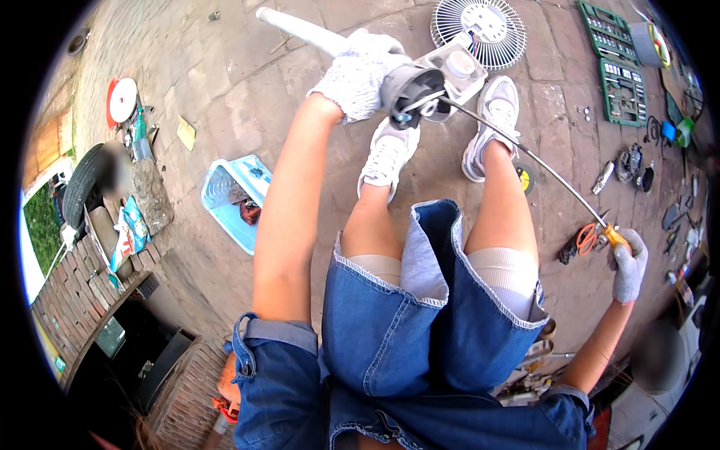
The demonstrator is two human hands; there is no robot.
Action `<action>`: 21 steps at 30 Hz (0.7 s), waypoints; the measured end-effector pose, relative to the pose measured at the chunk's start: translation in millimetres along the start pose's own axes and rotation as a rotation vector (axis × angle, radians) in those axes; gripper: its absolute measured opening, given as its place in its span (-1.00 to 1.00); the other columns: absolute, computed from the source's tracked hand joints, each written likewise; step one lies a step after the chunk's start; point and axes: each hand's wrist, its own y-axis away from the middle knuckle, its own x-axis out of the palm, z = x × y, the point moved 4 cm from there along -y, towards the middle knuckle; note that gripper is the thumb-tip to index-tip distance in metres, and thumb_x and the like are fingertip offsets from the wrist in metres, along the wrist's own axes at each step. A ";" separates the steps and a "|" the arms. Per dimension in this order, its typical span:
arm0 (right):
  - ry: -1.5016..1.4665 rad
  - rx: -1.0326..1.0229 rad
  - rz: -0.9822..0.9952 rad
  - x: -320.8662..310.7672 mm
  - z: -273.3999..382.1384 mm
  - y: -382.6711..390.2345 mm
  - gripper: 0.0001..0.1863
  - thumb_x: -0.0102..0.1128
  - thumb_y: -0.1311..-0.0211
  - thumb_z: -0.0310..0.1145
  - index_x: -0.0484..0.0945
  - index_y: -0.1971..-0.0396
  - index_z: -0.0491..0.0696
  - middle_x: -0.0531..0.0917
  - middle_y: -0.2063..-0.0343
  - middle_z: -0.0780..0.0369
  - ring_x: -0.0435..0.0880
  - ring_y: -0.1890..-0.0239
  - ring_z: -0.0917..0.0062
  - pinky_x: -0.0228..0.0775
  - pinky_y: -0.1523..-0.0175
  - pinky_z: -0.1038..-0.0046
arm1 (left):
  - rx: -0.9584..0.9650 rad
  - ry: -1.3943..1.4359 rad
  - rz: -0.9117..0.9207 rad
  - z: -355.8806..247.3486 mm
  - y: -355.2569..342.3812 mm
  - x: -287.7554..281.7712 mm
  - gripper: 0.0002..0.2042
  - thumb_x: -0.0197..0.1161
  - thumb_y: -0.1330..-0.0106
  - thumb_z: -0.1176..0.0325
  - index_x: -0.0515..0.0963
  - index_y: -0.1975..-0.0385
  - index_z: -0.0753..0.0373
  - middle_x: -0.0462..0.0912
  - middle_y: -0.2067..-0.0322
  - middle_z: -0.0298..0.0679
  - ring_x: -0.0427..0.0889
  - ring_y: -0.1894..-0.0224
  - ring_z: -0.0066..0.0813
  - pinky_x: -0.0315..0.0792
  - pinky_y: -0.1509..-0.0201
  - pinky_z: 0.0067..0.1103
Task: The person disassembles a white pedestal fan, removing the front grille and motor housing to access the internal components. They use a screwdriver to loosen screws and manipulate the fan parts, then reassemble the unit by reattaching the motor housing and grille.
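Note:
My gloved left hand [351, 82] is closed around the neck of an electric fan, between its white pole [301, 31] and its grey motor housing [411, 91]. The open end of the housing faces me, with dark inner parts and a light wire showing. Out to the right, my gloved right hand [631, 266] grips the yellow handle of a long screwdriver [536, 158]. Its thin shaft runs up to the housing, where the tip meets or lies just at the edge; I cannot tell which. A white boxy fan part [459, 70] sits beside the housing, near a round ribbed white fan piece [484, 28].
A green socket set case [623, 91] lies unfolded at the upper right, beside a white bucket [646, 46]. Orange-handled pliers [586, 238] rest near my right hand. A blue plastic basket [231, 202] stands on the left of the brick paving, with a tyre [81, 187] further left.

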 end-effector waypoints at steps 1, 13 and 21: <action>0.009 0.005 0.003 16.8 0.5 -2.2 -0.73 0.21 -0.02 -0.39 0.57 0.26 -0.18 0.52 0.57 0.33 0.40 0.65 0.75 0.17 0.60 0.69 | 0.011 0.053 0.094 8.2 9.1 0.3 -0.50 0.35 0.24 0.47 0.57 0.14 0.14 0.53 0.04 -0.20 0.47 0.05 -0.16 0.34 -0.12 -0.39; 0.102 0.059 0.002 58.2 12.9 16.5 -0.71 0.22 0.10 -0.39 0.57 0.32 -0.19 0.52 0.57 0.34 0.41 0.62 0.76 0.17 0.56 0.70 | -0.035 0.056 0.190 41.9 42.4 16.9 -0.55 0.35 0.16 0.44 0.53 0.14 0.17 0.57 0.21 -0.13 0.52 0.08 -0.10 0.38 -0.04 -0.33; 0.190 0.051 0.053 77.6 21.1 28.1 -0.72 0.27 0.09 -0.36 0.59 0.33 -0.18 0.52 0.56 0.36 0.39 0.60 0.77 0.19 0.53 0.69 | -0.147 0.119 0.260 45.3 46.2 17.1 -0.49 0.39 0.14 0.40 0.50 0.06 0.15 0.58 0.16 -0.07 0.52 0.06 0.00 0.42 -0.05 -0.30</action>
